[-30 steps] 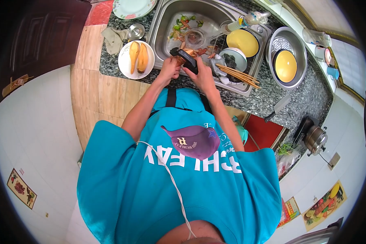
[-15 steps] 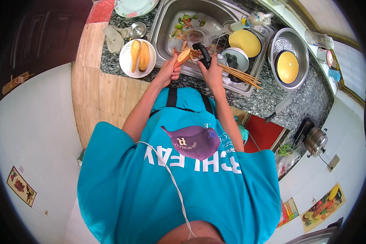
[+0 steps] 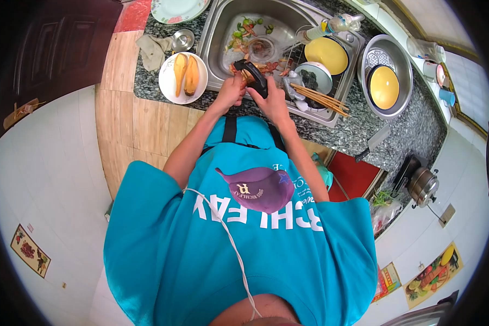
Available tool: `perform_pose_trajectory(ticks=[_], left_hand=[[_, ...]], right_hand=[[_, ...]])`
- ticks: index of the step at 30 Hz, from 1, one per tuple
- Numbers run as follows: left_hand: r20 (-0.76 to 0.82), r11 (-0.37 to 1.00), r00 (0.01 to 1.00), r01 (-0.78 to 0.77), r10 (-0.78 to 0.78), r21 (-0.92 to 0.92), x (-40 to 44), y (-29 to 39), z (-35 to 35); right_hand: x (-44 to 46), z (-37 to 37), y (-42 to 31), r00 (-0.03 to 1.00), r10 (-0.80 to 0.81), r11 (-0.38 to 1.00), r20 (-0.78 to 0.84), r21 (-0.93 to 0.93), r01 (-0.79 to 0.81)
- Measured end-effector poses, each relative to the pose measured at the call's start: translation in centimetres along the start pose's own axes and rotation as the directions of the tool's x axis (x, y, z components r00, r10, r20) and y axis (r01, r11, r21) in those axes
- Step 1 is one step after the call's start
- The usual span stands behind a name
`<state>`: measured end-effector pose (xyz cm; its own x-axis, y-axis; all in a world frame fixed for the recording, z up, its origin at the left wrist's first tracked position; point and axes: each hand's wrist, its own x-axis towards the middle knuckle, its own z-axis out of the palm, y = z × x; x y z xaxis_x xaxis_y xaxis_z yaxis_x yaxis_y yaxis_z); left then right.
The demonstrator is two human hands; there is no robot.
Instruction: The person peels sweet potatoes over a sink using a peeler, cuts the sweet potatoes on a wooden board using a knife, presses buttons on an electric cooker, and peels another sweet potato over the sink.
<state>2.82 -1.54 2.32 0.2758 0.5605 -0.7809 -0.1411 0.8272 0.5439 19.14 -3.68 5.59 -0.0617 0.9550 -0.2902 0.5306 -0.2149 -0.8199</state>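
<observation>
My left hand (image 3: 232,95) is closed around a partly peeled sweet potato, now mostly hidden by the tool and my fingers. A black-handled peeler (image 3: 255,77) is gripped in my right hand (image 3: 272,101) and lies across the sweet potato. Both hands are close together over the front edge of the steel sink (image 3: 214,57). Reddish peelings (image 3: 268,67) and green vegetable scraps lie in the basin around a clear bowl (image 3: 261,49). To the left, two peeled yellow sweet potatoes (image 3: 192,76) rest on a white plate (image 3: 167,89).
Right of my hands, chopsticks (image 3: 320,99), a yellow bowl (image 3: 326,56) and a white bowl (image 3: 321,76) sit on the sink's rack side. Beyond stands a steel basin (image 3: 406,92) with another bowl. A cleaver (image 3: 376,139) lies on the counter; a cloth (image 3: 153,51) is left.
My right hand has moved left, bringing the peeler onto the sweet potato. The sweet potato's cut pale face, visible before, is now covered. My left hand has stayed nearly in place.
</observation>
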Motion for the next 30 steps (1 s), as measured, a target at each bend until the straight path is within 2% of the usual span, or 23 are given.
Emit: perform_pose_trajectory(ticks=[4,7,14,16,17,20,22,23,24,26,28,30], left_hand=[[-0.034,0.999,0.998,-0.049,0.05,0.007,0.3,0.0,-0.1],[-0.021,0.998,1.0,0.0,-0.002,-0.07,0.5,-0.1,-0.3],[-0.016,0.999,1.0,-0.015,0.015,-0.043,0.2,-0.1,-0.5],[0.018,0.992,0.999,0.044,-0.042,-0.122,-0.9,0.2,-0.7],[0.058,0.991,0.997,0.05,-0.043,-0.125,-1.7,0.2,-0.8],[0.088,0.988,0.995,0.058,-0.046,-0.146,-1.4,0.0,-1.5],[0.122,0.985,0.992,0.045,-0.025,-0.166,-0.5,-0.6,-1.9],[0.043,0.993,0.999,0.016,-0.011,-0.117,-0.1,-1.1,-1.8],[-0.034,0.998,0.999,-0.005,0.003,-0.062,0.0,-1.4,-1.9],[0.004,0.997,1.0,-0.015,0.016,-0.074,0.7,-1.6,-2.5],[0.003,0.998,0.999,-0.048,0.048,-0.03,0.8,-1.7,-2.5],[0.011,0.995,0.995,-0.102,0.103,-0.021,0.5,-1.5,-2.0]], right_hand=[[0.1,0.4,0.5,0.997,-0.08,0.996,0.003,-0.026,0.08],[0.1,0.4,0.7,0.994,-0.104,0.994,0.017,-0.03,0.104],[0.7,0.1,1.9,0.988,-0.152,0.986,-0.023,-0.072,0.15],[1.8,-0.3,3.8,0.98,0.033,0.98,-0.194,-0.187,-0.07],[2.2,-1.3,5.0,0.974,0.076,0.988,-0.212,-0.114,-0.102],[1.6,-1.6,5.1,0.971,-0.009,0.994,-0.239,-0.112,-0.019],[1.4,-0.7,4.9,0.98,0.053,0.99,-0.19,-0.118,-0.077],[1.5,-0.3,5.0,0.976,-0.044,0.981,-0.214,-0.192,0.002],[1.2,-0.2,4.3,0.976,-0.036,0.982,-0.216,-0.188,-0.006],[1.5,-1.0,2.3,0.978,0.108,0.985,-0.178,-0.112,-0.129],[1.3,-0.8,1.7,0.983,0.081,0.993,-0.166,-0.07,-0.094],[0.8,-0.6,1.1,0.986,-0.047,0.998,-0.161,0.043,0.055]])
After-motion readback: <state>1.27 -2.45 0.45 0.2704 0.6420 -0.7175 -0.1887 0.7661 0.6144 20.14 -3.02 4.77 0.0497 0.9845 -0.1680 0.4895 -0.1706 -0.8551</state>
